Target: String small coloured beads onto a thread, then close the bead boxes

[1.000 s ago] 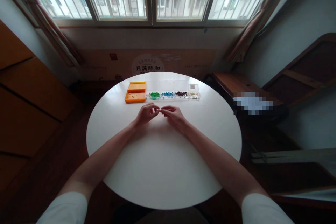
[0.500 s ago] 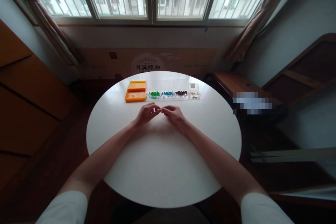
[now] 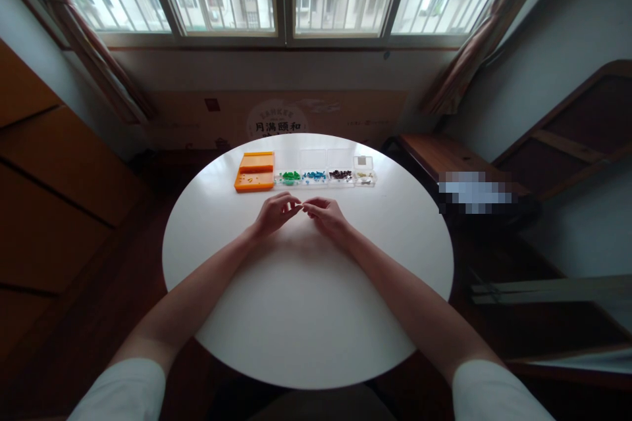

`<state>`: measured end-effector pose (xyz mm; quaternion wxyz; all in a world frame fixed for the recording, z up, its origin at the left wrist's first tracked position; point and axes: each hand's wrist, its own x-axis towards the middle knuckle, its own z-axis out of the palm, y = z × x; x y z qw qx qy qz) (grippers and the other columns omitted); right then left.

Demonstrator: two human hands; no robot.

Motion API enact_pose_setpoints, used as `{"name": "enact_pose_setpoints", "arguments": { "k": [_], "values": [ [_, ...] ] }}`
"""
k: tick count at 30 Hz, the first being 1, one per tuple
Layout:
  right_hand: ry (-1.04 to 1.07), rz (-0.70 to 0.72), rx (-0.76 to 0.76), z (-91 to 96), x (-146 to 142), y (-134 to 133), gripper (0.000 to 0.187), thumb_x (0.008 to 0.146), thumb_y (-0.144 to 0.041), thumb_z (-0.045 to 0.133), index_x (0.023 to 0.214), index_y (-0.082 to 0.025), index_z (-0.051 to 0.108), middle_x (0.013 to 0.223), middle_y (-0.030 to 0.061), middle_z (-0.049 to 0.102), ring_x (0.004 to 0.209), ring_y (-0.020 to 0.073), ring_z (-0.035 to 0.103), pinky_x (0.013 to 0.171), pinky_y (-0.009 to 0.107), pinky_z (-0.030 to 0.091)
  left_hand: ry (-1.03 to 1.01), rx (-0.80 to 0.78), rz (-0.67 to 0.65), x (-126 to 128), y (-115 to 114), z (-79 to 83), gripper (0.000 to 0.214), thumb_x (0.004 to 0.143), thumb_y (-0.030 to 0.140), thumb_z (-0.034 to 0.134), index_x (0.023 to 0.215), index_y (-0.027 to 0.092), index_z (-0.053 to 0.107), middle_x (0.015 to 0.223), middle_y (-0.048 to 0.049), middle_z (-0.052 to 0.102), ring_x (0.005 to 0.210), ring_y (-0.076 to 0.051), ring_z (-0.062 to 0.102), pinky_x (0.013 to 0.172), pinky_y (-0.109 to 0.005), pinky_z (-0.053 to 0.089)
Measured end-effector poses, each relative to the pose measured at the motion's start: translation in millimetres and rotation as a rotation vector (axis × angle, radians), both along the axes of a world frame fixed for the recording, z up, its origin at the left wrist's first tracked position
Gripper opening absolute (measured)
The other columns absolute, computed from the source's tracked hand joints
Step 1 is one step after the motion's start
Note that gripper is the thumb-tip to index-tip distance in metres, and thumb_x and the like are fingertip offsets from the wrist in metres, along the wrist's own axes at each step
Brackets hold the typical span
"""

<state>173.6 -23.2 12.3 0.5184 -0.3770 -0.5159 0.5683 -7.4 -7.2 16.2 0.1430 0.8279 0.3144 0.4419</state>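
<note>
My left hand [image 3: 274, 212] and my right hand [image 3: 326, 214] rest on the round white table [image 3: 306, 316], fingertips meeting at the middle. Between the pinched fingers sits a tiny pale piece [image 3: 299, 206], too small to identify. Beyond the hands lies an open orange case [image 3: 255, 172] with small bits in its tray. To its right stand clear boxes in a row: one with green pieces [image 3: 289, 177], one with blue pieces [image 3: 314, 175], one with dark brown pieces [image 3: 340, 175], and a smaller one with pale pieces [image 3: 365, 175].
A window with curtains runs along the far wall above a printed cardboard panel [image 3: 276, 120]. Wooden furniture stands at the left [image 3: 54, 184], and a wooden bench [image 3: 444, 161] and frame at the right.
Both hands stay pinched together at the table's middle. The view has shifted very slightly; nothing else has moved.
</note>
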Motion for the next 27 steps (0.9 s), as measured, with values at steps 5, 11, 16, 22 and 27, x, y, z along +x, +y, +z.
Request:
{"name": "enact_pose_setpoints", "arguments": {
  "k": [5,11,16,22,27],
  "values": [
    [-0.030,-0.005,-0.018,6.6,-1.2,-3.8,0.028,0.058,-0.039,0.076,0.073,-0.016,0.071,0.064,0.0025,0.064,0.058,0.0108,0.051,0.057,0.026,0.039,0.056,0.038,-0.023,-0.4,-2.4,2.5,0.016,0.084,0.030,0.056,0.085,0.017,0.066,0.078,-0.0025,0.060,0.056,-0.005,0.052,0.053,-0.017,0.042],
    [-0.050,-0.010,-0.008,4.8,-0.4,-2.5,0.029,0.059,-0.041,0.076,0.072,-0.016,0.071,0.063,0.0031,0.064,0.057,0.0112,0.051,0.057,0.026,0.039,0.038,0.056,-0.029,0.3,-2.2,1.6,0.014,0.084,0.027,0.057,0.085,0.017,0.066,0.077,-0.0021,0.060,0.055,-0.005,0.052,0.052,-0.017,0.042],
    [-0.020,0.004,0.012,3.6,0.3,-4.0,0.027,0.064,-0.041,0.073,0.075,-0.016,0.072,0.066,0.0037,0.065,0.058,0.0105,0.051,0.057,0.026,0.039,0.013,0.047,-0.039,-0.1,-1.5,1.0,0.014,0.083,0.027,0.057,0.083,0.017,0.066,0.074,-0.0015,0.058,0.055,-0.005,0.052,0.052,-0.017,0.041],
    [-0.027,0.004,0.002,6.3,-0.3,-5.7,0.029,0.059,-0.041,0.076,0.075,-0.016,0.072,0.065,0.0034,0.065,0.058,0.0111,0.051,0.058,0.026,0.039,-0.006,0.027,-0.048,0.2,-2.0,2.0,0.015,0.083,0.028,0.057,0.083,0.016,0.067,0.071,-0.0013,0.057,0.055,-0.005,0.052,0.051,-0.017,0.042],
    [-0.041,-0.007,0.011,6.7,-0.9,-4.7,0.028,0.059,-0.040,0.076,0.073,-0.017,0.071,0.064,0.0029,0.064,0.058,0.0112,0.051,0.057,0.026,0.039,0.016,0.023,-0.053,0.1,-2.6,3.0,0.017,0.084,0.030,0.056,0.083,0.017,0.067,0.072,-0.0017,0.057,0.055,-0.006,0.052,0.052,-0.018,0.042]
  ]
}}
